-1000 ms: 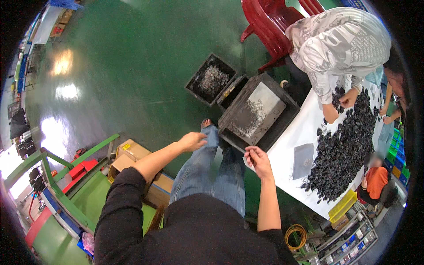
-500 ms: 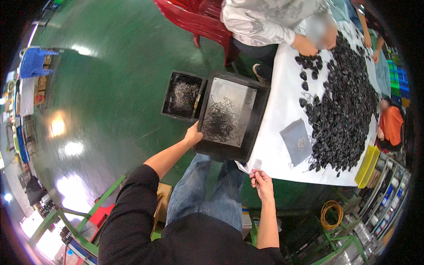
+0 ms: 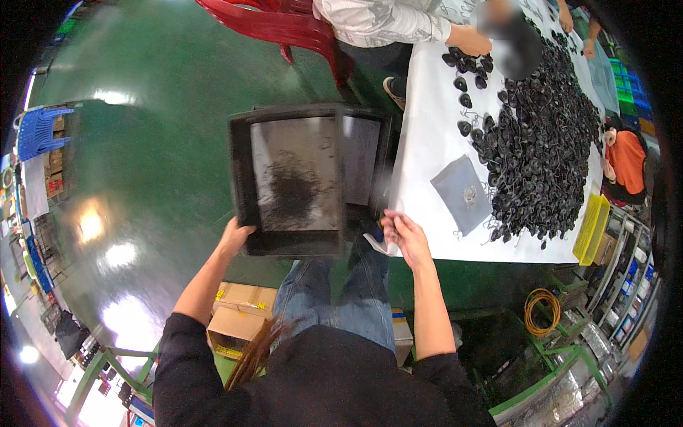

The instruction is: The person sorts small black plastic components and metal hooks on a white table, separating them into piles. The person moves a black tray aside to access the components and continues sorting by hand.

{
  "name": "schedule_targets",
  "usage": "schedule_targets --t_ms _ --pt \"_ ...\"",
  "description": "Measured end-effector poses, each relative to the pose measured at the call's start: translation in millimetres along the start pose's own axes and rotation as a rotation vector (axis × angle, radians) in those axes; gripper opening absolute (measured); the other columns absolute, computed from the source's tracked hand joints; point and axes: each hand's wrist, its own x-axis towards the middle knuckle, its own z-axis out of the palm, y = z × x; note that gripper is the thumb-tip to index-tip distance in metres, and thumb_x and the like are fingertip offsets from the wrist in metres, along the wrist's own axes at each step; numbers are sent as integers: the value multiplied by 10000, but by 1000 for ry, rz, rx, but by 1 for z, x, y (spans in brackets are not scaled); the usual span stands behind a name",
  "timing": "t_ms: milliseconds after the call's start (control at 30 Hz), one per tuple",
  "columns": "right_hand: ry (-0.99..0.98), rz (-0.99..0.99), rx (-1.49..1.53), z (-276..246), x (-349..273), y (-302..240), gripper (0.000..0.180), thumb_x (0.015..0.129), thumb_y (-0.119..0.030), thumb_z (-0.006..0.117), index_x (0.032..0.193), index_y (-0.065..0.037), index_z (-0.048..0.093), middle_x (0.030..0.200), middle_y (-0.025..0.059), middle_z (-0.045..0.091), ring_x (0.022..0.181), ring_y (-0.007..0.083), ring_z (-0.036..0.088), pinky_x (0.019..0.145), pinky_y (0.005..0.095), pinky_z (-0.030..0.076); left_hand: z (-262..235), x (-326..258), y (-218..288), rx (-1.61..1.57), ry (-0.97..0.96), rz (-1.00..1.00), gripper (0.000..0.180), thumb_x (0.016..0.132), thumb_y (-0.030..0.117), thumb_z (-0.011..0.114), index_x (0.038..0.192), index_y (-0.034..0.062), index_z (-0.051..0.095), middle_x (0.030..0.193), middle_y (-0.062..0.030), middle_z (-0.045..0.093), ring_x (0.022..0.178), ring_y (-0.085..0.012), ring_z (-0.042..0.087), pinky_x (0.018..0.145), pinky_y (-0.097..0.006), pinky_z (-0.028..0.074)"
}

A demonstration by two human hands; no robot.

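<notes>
1. My left hand (image 3: 233,238) grips the near left corner of a black tray (image 3: 299,178), fingers closed around its rim, lifting it above the green floor (image 3: 149,142).
2. The tray hangs in front of me, just left of the bench (image 3: 427,156), which is covered in white sheeting; a second dark tray (image 3: 366,167) shows under its right side.
3. A loose heap of small dark parts (image 3: 290,192) lies in the middle of the tray's grey bottom.
4. My right hand (image 3: 405,235) is at the near left corner of the bench, fingers pinching the edge of the white sheeting there, just beside the tray's near right corner.
5. On the bench, a grey pouch (image 3: 462,192) lies near its left edge, and a broad pile of black parts (image 3: 548,142) spreads over the right and far areas.
6. Another person in a pale patterned sleeve (image 3: 384,21) leans over the far end of the bench, one hand (image 3: 473,41) among the black parts; a red plastic chair (image 3: 277,25) stands behind them.
7. Cardboard boxes (image 3: 238,317) sit on the floor by my left leg, and a yellow basket (image 3: 592,229) stands at the bench's near right edge.
</notes>
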Motion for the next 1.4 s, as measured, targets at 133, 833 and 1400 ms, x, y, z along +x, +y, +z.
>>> schedule_targets --t_ms 133,833,1400 --pt "10 -75 -171 19 71 8 292 960 -190 473 1169 -8 563 989 88 626 822 146 599 713 270 489 -43 -36 -49 -58 105 -10 316 766 1 581 1080 -25 564 1002 -83 636 905 -192 583 840 -327 442" --pt "104 -115 -380 93 148 -6 285 928 -64 481 1200 -41 560 1102 69 643 1011 143 605 799 247 440 -13 -85 -59 -233 191 -24 388 729 -43 563 1113 -2 534 1024 -87 630 947 -192 576 883 -320 423" --pt "-225 -566 -1334 223 83 -38 103 779 -133 592 807 -35 601 771 36 556 716 200 611 630 328 492 -18 -111 -27 -110 289 -16 479 722 9 542 1200 28 535 1038 -146 651 981 -216 613 863 -293 443"
